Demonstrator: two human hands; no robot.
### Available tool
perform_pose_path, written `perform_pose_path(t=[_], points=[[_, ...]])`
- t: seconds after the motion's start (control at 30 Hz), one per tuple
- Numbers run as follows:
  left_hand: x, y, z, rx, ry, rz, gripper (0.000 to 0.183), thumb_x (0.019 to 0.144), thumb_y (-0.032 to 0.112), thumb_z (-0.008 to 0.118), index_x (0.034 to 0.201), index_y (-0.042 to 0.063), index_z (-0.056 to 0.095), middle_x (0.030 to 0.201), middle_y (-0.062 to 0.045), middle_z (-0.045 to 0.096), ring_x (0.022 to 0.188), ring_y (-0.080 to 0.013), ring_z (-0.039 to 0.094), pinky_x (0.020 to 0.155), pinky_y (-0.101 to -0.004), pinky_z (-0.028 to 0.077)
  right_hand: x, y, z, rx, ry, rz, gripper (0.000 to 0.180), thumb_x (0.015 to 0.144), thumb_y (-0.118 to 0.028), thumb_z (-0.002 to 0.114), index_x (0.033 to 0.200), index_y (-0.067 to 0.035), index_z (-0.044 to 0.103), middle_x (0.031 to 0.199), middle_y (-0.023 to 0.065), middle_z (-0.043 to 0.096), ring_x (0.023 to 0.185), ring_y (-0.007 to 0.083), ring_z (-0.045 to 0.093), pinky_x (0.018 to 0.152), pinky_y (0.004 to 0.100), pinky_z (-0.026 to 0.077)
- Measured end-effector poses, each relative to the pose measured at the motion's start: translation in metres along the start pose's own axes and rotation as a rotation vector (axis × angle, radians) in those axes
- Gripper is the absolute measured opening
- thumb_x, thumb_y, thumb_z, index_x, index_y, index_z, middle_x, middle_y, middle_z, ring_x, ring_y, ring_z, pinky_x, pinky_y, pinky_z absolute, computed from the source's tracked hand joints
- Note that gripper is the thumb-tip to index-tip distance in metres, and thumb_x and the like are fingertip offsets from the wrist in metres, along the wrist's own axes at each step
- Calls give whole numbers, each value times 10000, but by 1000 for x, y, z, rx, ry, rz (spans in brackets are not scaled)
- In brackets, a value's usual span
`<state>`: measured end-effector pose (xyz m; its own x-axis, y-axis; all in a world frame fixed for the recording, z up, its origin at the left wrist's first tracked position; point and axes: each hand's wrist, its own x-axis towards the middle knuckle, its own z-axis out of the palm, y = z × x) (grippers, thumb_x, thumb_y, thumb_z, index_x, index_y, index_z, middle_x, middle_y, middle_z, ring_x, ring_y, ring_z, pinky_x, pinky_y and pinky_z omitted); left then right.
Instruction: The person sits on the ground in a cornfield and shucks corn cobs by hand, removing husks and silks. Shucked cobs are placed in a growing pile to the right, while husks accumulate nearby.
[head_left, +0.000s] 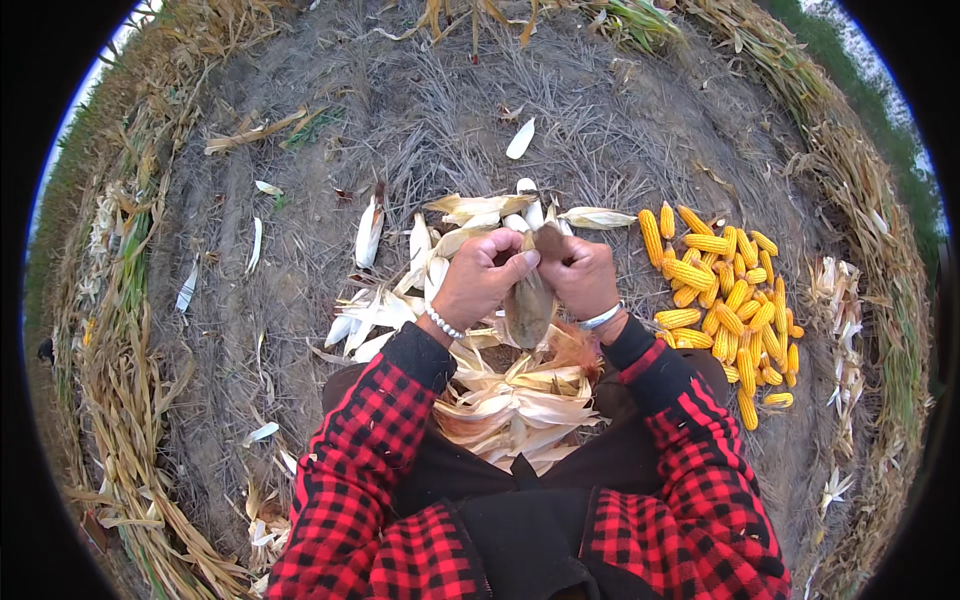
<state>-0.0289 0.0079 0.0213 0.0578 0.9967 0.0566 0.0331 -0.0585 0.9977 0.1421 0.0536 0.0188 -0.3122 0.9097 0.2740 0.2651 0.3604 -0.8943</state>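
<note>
Both hands meet in front of me at an ear of corn in its brownish husk (529, 307), its broad end hanging towards me. My left hand (487, 274) pinches the upper part of the husk between thumb and fingers. Close beside it, my right hand (581, 274) is closed on the same ear's husk near a dark brown tip. Loose peeled husks (517, 409) with reddish silk lie below, between my legs. Ears in pale husks (420, 247) lie beyond and to the left of my hands. Bare yellow corn cobs (727, 300) are heaped on the right.
Dry soil with straw (337, 150) surrounds me. Rows of cut corn stalks run along the left (127, 375) and right (885, 225). Single husk leaves (520, 139) are scattered about, and a line of husks (840, 337) lies right of the cobs.
</note>
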Motion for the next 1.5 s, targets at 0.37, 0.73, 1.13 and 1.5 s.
perform_pose_path(t=[0.37, 0.73, 1.13, 1.5], points=[[4, 22, 16, 316, -117, 240, 135, 923, 157, 594, 912, 24, 581, 733, -85, 577, 669, -182, 573, 629, -318, 459, 13, 57, -2, 550, 177, 268, 282, 918, -281, 669, 843, -9, 674, 664, -24, 607, 540, 28, 496, 475, 211, 370], [-30, 30, 27, 385, -309, 65, 247, 889, 251, 636, 931, 18, 566, 782, -151, 621, 699, -276, 608, 638, -358, 482, 58, 115, -73, 790, 660, 326, 167, 880, -144, 645, 829, 12, 618, 768, 48, 612, 655, 139, 579, 613, 307, 490], [-8, -29, 41, 163, -57, -195, 661, 745, 367, 776, 1182, -58, 522, 984, -134, 659, 862, -181, 637, 811, -313, 504, 26, 19, -15, 822, 158, 221, 141, 946, -179, 562, 966, -53, 622, 900, 20, 647, 752, 107, 610, 669, 268, 503], [-18, 9, 18, 564, -199, 192, 475, 657, 283, 775, 984, -25, 618, 792, -211, 650, 744, -344, 666, 706, -385, 527, 23, 22, -33, 846, -220, 396, 190, 951, -213, 604, 896, -33, 634, 751, 9, 622, 620, 68, 565, 565, 220, 451]])
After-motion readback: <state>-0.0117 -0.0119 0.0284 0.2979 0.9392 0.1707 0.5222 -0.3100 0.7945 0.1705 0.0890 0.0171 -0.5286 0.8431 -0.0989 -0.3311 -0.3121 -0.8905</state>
